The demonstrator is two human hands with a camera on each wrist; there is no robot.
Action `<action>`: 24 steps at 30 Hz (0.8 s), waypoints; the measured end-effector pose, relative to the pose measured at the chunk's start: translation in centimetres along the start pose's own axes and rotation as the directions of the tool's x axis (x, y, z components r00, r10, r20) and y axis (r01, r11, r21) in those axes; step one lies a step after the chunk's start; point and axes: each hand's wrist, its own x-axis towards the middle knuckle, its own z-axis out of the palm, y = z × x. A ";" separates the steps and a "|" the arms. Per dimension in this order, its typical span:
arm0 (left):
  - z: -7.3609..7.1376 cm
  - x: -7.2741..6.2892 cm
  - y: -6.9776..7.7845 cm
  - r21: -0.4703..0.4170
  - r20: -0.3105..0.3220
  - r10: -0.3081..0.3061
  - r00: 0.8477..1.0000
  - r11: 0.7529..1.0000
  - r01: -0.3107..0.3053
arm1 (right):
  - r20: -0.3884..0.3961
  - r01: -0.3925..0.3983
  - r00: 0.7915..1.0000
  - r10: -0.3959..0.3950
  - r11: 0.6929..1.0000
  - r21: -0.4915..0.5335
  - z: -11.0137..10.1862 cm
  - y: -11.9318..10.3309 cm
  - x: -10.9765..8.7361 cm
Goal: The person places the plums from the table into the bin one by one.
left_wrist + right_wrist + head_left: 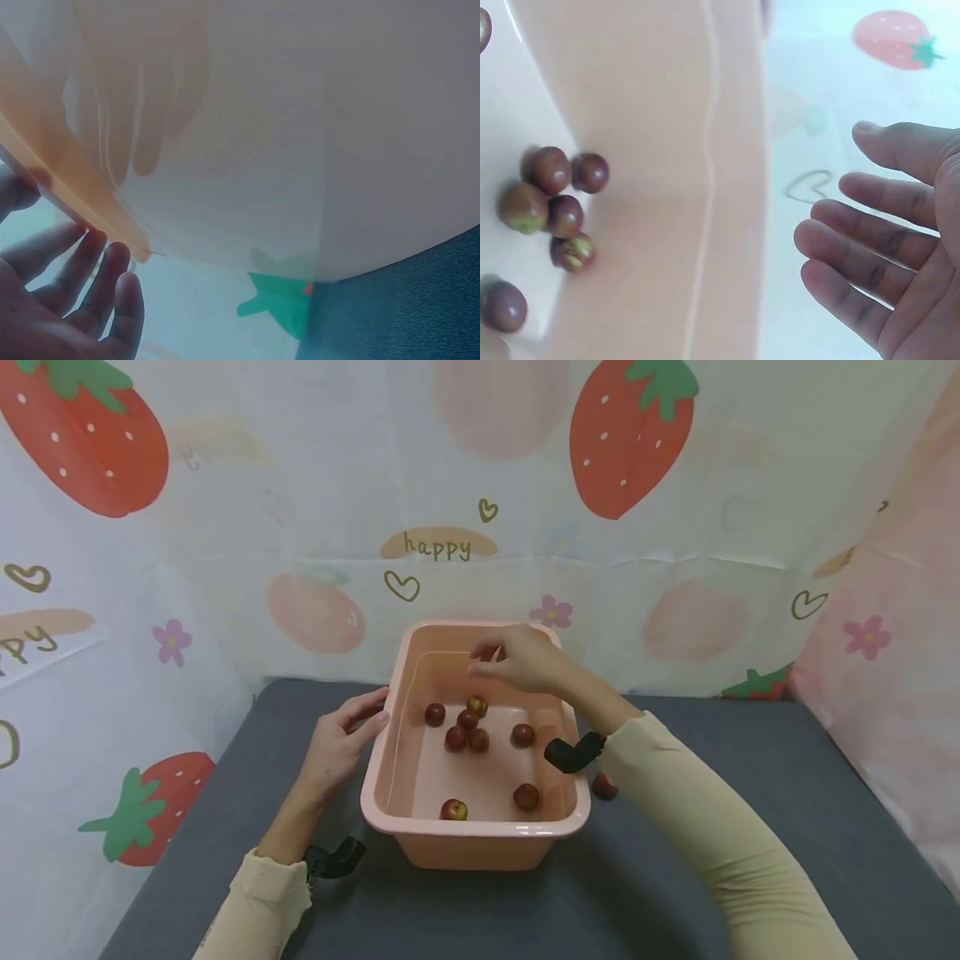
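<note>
A pink plastic basin (476, 828) stands on the dark cloth. Several small, round, dark-red fruits lie on its floor, some with yellow-green patches; they look like plums (455, 738). My left hand (337, 743) touches the outer left rim with its fingertips, and in the left wrist view the fingers (112, 262) look fairly straight. Over the far right part of the basin hovers my right hand (521, 658), fingers loosely bent and holding nothing. The right wrist view shows that palm (922, 307) bare, apart from the clustered fruits.
One more dark-red fruit (604, 786) sits on the dark tablecloth (480, 914) outside the basin's right side, partly hidden by the right sleeve (697, 802). A white curtain (315, 485) printed with strawberries hangs close behind the basin.
</note>
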 end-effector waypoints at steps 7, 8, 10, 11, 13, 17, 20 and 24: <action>0.1 0.0 -0.3 -0.001 -0.003 0.003 1.000 1.000 -0.003 | -0.101 0.057 0.993 -0.058 0.998 -0.011 -3.1 0.5 -3.3; 0.1 0.0 -0.3 0.000 -0.004 0.004 1.000 1.000 -0.004 | -0.120 0.059 0.991 -0.060 0.998 -0.009 -3.5 0.6 -3.8; 0.1 0.1 -0.4 -0.001 -0.005 0.005 1.000 1.000 -0.005 | -0.157 0.058 0.986 -0.056 0.998 0.007 -4.0 1.1 -4.7; 0.1 0.1 -0.4 0.000 -0.006 0.005 1.000 1.000 -0.005 | -0.172 0.062 0.983 -0.058 0.998 0.017 -4.2 1.3 -5.2; 0.1 0.2 -0.4 -0.005 -0.007 -0.001 1.000 1.000 0.001 | -0.197 0.058 0.979 -0.050 0.998 0.034 -4.5 2.0 -6.2; 0.1 0.1 -0.2 -0.005 -0.004 -0.009 1.000 1.000 0.009 | -0.222 0.048 0.975 -0.034 0.997 0.060 -4.8 3.5 -8.1; 0.1 0.0 0.0 -0.007 -0.002 -0.012 1.000 1.000 0.012 | -0.246 0.035 0.969 -0.016 0.997 0.074 -4.9 4.5 -9.6; 0.2 0.0 0.1 -0.014 -0.002 -0.016 1.000 1.000 0.016 | -0.287 0.020 0.958 0.014 0.993 0.117 -4.9 5.6 -11.3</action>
